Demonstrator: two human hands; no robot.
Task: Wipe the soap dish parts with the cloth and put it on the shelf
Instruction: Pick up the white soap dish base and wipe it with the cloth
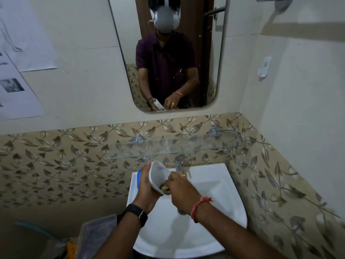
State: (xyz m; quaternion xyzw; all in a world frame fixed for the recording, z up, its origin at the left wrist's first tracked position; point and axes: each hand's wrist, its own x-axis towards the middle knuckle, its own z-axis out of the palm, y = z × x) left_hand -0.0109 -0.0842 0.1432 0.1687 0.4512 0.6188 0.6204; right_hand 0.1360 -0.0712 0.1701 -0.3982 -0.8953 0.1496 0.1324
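White soap dish tray, centre: clasped in left hand over basin; right hand closed on cloth, wiping underway. Glass shelf, 12 o'clock: nothing placed.

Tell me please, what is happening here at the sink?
A person stands at a white sink and cleans a soap dish. The left hand holds a white soap dish part tilted over the basin. The right hand presses a brownish cloth into its lower end, wiping the inside. Something blue shows behind the left hand; it may be another part, I cannot tell. The glass shelf above the tap has nothing on it yet.
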